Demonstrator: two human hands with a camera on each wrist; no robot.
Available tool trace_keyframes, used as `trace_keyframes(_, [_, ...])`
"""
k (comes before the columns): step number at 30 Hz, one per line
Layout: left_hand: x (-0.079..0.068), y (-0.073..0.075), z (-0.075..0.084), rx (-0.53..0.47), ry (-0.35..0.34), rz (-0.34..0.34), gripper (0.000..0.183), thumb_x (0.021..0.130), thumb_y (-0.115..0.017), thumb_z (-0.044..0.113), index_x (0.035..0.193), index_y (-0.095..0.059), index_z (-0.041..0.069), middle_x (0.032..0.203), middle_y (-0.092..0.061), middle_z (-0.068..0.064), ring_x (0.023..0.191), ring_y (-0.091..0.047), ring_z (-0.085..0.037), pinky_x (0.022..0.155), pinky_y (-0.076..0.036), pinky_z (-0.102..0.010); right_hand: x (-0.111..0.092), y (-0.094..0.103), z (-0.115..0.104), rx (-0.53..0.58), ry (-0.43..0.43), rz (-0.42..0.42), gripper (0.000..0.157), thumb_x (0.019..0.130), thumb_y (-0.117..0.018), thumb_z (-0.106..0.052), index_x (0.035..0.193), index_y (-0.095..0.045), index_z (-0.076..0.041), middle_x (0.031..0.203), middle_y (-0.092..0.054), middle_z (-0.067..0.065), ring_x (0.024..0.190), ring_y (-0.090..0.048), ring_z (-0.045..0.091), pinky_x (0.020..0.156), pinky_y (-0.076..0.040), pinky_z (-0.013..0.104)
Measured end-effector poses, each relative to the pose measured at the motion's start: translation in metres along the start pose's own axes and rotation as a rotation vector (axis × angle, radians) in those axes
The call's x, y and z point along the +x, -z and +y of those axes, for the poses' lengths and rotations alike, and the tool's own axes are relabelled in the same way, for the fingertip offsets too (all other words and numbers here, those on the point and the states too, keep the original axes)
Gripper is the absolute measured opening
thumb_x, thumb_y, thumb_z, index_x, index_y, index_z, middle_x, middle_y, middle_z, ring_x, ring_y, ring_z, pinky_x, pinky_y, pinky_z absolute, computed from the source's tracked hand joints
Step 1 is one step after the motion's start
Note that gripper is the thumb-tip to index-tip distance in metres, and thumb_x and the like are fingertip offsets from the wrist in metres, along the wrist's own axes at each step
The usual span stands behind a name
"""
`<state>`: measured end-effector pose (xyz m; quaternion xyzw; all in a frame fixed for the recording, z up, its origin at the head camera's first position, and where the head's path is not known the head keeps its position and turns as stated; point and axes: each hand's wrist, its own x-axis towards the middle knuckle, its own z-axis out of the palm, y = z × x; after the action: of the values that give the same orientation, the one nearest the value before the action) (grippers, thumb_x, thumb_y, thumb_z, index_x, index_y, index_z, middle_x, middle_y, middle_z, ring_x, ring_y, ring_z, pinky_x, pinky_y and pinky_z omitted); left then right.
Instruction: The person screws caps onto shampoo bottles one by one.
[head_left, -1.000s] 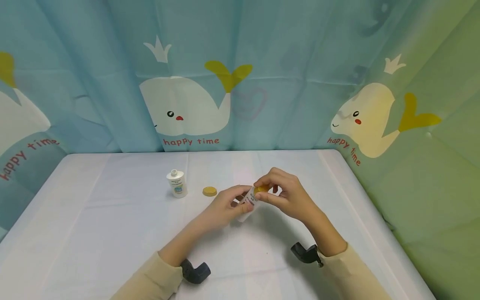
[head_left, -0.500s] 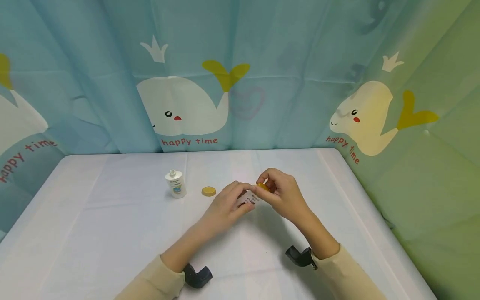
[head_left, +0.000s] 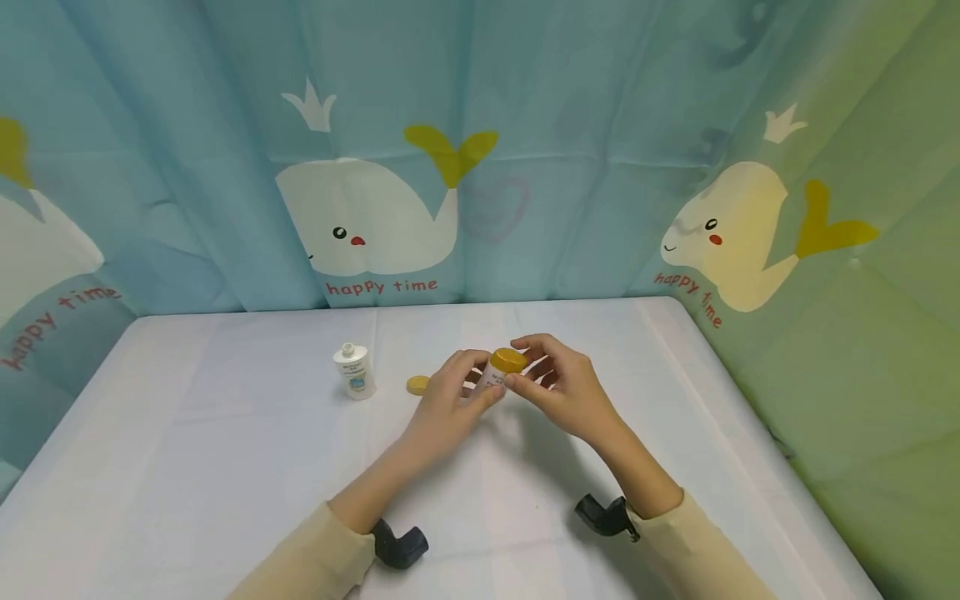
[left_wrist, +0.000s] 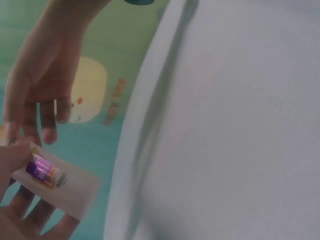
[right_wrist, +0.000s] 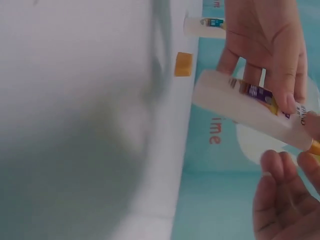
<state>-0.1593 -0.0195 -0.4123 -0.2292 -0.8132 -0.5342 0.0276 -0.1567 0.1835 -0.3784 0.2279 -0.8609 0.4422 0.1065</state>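
A white plastic bottle (head_left: 492,377) with a printed label and a yellow cap (head_left: 509,360) is held tilted above the table, its cap end up and to the right. My left hand (head_left: 447,402) grips its body, thumb in front and fingers behind, as the left wrist view also shows. At the cap end, my right hand (head_left: 558,385) has its thumb just below the cap's rim and curled fingers at its far side. Part of the cap's contact is hidden. In the right wrist view the bottle (right_wrist: 250,106) shows a purple label and the cap lies at the frame's edge.
A second white bottle (head_left: 355,372), uncapped with a narrow neck, stands upright left of my hands. Beside it a loose yellow cap (head_left: 417,385) lies on the white table (head_left: 262,467), partly behind my left hand. A whale-print curtain (head_left: 570,208) hangs behind.
The bottle has turned so that its cap faces up and shows fully. My right fingers, which covered much of the cap, now lie at its side and edge.
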Motion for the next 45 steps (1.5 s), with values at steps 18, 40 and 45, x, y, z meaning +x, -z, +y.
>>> trace_keyframes(18, [0.046, -0.023, -0.023, -0.071, 0.083, -0.020, 0.033, 0.090, -0.076, 0.021, 0.120, -0.061, 0.015, 0.116, -0.065, -0.003, 0.106, -0.067, -0.020, 0.085, -0.057, -0.028, 0.009, 0.005, 0.040, 0.016, -0.154, -0.031, 0.029, 0.092, -0.074, -0.026, 0.116, -0.067, -0.013, 0.104, -0.071, 0.006, 0.084, -0.071, 0.021, 0.072, -0.058, 0.034])
trace_keyframes(40, [0.036, 0.003, -0.007, -0.079, 0.062, -0.021, 0.041, 0.095, -0.070, 0.024, 0.131, -0.054, 0.014, 0.125, -0.063, -0.007, 0.118, -0.062, -0.029, 0.096, -0.053, -0.047, 0.024, 0.018, 0.014, 0.007, -0.104, 0.054, 0.038, 0.092, -0.073, -0.018, 0.128, -0.060, -0.013, 0.114, -0.069, 0.010, 0.100, -0.069, 0.025, 0.078, -0.055, 0.041])
trace_keyframes(45, [0.019, 0.043, 0.018, -0.070, -0.023, 0.036, 0.038, 0.096, -0.068, 0.025, 0.130, -0.055, 0.013, 0.122, -0.064, -0.004, 0.117, -0.061, -0.026, 0.096, -0.054, -0.045, 0.033, 0.018, -0.011, 0.026, -0.046, 0.043, 0.036, 0.092, -0.072, -0.017, 0.127, -0.061, -0.017, 0.113, -0.069, 0.003, 0.098, -0.070, 0.019, 0.079, -0.056, 0.041])
